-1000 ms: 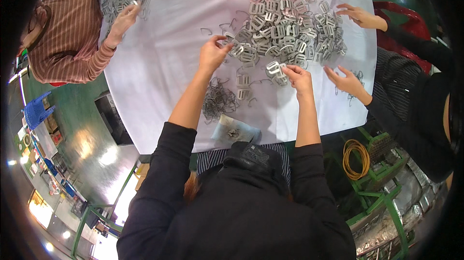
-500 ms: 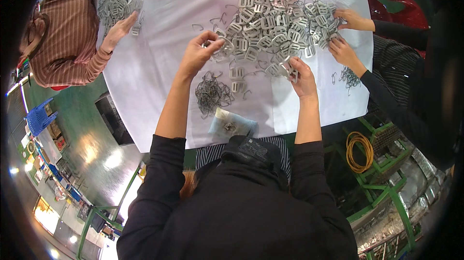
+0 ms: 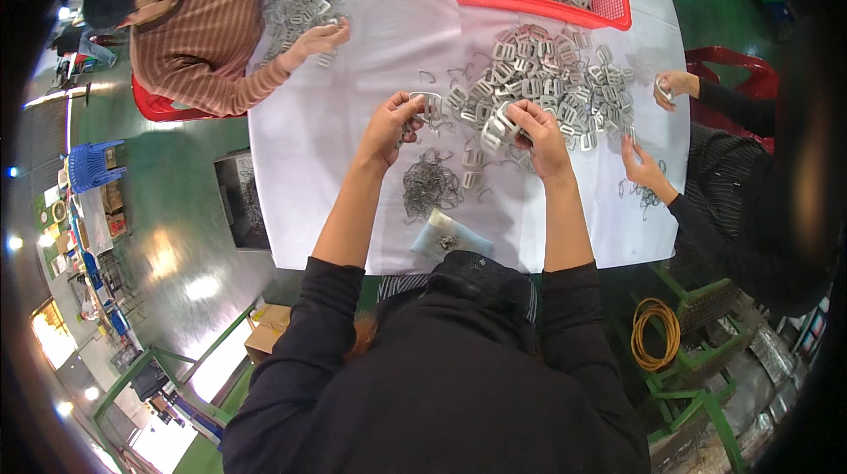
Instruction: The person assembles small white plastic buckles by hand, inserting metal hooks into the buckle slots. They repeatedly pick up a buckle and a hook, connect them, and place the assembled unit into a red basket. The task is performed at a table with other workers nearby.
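My left hand (image 3: pixel 393 131) is closed, pinching a grey metal strap buckle (image 3: pixel 430 104) over the table, left of the main pile. Across from it, my right hand (image 3: pixel 542 141) grips metal buckles (image 3: pixel 498 126) between thumb and fingers, at the near edge of the buckle pile (image 3: pixel 547 77). Below and between my hands lies a tangled heap of thin wire pieces (image 3: pixel 430 187). Two loose buckles (image 3: pixel 472 167) sit beside that heap. Nearer to me, a pale blue and white pad (image 3: pixel 452 240) carries a small dark clump.
A red plastic basket (image 3: pixel 529 0) full of buckles stands at the far side. To the left, a person in a striped top (image 3: pixel 198 29) has another buckle pile (image 3: pixel 304 7). At the right, a person in dark sleeves (image 3: pixel 719 95) handles buckles near more wire pieces (image 3: pixel 649 196).
The view has shifted, showing more of the red basket. My right hand has moved left, closer to my left hand. The right co-worker's far hand has lifted away from the pile with a buckle.
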Motion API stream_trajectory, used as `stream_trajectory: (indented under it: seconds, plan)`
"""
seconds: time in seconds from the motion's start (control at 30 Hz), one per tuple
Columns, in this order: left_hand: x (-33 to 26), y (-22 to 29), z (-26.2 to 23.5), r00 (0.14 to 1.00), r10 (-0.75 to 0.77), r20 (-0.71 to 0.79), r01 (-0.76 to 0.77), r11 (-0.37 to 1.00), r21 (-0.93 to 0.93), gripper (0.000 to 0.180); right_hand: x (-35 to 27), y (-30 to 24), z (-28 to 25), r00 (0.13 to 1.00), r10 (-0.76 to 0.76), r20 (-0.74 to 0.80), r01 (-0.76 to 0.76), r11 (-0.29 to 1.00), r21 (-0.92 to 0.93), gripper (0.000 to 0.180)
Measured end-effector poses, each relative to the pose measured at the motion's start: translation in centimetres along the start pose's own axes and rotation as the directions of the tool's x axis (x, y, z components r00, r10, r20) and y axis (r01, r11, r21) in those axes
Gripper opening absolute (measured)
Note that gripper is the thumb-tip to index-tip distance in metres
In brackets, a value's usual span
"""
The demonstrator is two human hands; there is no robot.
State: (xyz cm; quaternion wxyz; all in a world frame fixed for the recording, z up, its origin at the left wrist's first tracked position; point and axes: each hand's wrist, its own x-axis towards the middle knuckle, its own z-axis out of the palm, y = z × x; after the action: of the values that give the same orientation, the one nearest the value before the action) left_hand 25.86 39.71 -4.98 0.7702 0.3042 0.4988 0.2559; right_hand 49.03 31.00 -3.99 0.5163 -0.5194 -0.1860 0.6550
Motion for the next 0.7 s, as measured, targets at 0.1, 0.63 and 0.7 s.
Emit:
stream_trajectory:
  seconds: [0.1,0.63,0.7]
  plan:
    - [-2.2,1.0,-0.3,1.0,0.0,-0.002,0.0,0.995,-0.102,0.012,-0.9,0.0,3.4,0.997,-0.026,0.073,0.036,0.989,-0.14,0.019]
    - [-6.3,2.8,-0.9,0.951,0.303,0.069,-0.29,0.945,-0.148,0.01,-0.8,1.2,10.7,0.968,0.011,0.25,0.116,0.867,-0.485,0.02]
    - [-6.0,2.4,-1.5,0.925,0.349,0.15,-0.32,0.928,-0.191,0.011,-1.0,0.5,10.9,0.974,0.103,0.202,-0.049,0.965,-0.259,0.02]
